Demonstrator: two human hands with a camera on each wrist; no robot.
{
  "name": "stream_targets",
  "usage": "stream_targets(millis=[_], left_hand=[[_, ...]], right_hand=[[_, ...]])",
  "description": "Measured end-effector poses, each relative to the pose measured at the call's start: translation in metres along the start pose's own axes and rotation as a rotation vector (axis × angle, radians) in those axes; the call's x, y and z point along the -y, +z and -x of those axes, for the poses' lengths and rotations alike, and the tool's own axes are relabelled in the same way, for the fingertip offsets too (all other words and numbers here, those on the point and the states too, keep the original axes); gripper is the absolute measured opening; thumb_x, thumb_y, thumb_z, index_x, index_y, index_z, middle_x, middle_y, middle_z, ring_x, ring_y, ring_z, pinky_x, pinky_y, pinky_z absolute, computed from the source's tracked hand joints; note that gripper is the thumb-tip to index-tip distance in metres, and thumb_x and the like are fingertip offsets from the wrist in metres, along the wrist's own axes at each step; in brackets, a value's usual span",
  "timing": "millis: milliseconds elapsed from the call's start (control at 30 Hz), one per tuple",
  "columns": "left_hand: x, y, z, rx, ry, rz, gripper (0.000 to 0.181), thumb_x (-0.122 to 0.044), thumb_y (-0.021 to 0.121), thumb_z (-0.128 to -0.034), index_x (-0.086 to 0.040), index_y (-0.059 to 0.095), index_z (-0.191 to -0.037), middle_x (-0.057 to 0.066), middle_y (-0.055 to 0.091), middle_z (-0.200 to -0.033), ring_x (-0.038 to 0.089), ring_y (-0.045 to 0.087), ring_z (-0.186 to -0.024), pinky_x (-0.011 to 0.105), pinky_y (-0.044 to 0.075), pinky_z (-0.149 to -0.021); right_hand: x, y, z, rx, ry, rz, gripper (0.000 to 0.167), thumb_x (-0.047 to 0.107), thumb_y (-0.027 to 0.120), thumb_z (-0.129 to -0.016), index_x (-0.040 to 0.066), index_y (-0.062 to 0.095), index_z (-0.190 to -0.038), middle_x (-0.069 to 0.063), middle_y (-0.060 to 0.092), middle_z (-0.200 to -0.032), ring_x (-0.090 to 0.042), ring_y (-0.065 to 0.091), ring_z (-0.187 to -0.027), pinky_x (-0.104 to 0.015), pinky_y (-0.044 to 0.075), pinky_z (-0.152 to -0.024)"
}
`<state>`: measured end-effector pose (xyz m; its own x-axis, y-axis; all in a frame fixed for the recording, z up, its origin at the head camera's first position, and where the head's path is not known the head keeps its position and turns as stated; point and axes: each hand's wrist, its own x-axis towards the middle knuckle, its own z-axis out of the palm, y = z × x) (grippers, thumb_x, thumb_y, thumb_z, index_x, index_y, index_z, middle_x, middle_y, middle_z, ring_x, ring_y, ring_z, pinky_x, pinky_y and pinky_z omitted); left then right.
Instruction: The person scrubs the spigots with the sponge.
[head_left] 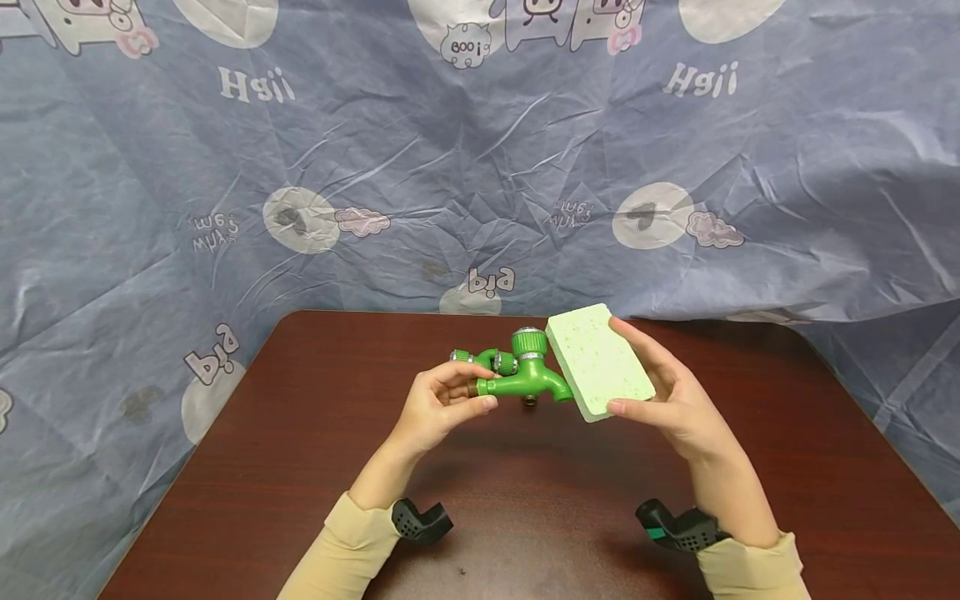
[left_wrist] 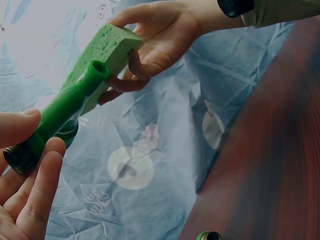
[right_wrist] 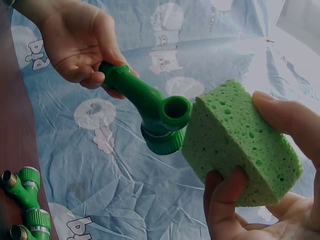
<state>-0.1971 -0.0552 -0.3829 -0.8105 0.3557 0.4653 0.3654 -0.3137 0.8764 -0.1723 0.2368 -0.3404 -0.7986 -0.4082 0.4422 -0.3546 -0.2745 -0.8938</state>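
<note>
In the head view the left hand (head_left: pixel 438 406) pinches the threaded end of a green faucet (head_left: pixel 517 384), held level above the table with its ribbed knob up. A pale green sponge (head_left: pixel 600 358) is gripped by its edges in the right hand (head_left: pixel 678 404), tilted beside the faucet's spout. The right wrist view shows the sponge (right_wrist: pixel 240 145) right by the knob and spout of the faucet (right_wrist: pixel 145 100); whether they touch I cannot tell. Fingers of the left hand (left_wrist: pixel 30 175) wrap the threaded end in the left wrist view.
Behind the held faucet, a second green fitting with several knobs (right_wrist: pixel 27 200) lies on the dark red-brown table (head_left: pixel 337 350). A wrinkled blue cloth with printed figures (head_left: pixel 450 167) hangs behind the table. Each wrist wears a black device (head_left: pixel 422 522).
</note>
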Motion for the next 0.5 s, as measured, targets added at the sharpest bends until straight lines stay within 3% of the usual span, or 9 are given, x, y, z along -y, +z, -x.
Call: stream_targets(millis=[233,500], left_hand=[[0.0,0.0,0.0,0.001,-0.025,0.02,0.032,0.008,0.069,-0.0778,0.019,0.055,-0.105,0.004,0.068,-0.091,0.017,0.066,-0.074,0.035,0.058,-0.066],[0.002,0.001,0.001,0.004,-0.038,0.017,0.031,0.007,0.067,-0.0794,0.017,0.056,-0.107,0.004,0.067,-0.087,0.017,0.066,-0.071,0.036,0.058,-0.064]], right_hand=[[-0.001,0.011,0.0,0.01,0.01,-0.046,0.087,-0.021,0.062,-0.073,0.006,0.026,-0.148,-0.007,0.038,-0.138,-0.016,0.053,-0.106,-0.024,0.053,-0.079],[-0.006,0.023,-0.003,0.0,-0.031,-0.038,0.088,-0.022,0.063,-0.073,0.006,0.026,-0.148,-0.009,0.038,-0.137,-0.017,0.052,-0.106,-0.025,0.054,-0.079]])
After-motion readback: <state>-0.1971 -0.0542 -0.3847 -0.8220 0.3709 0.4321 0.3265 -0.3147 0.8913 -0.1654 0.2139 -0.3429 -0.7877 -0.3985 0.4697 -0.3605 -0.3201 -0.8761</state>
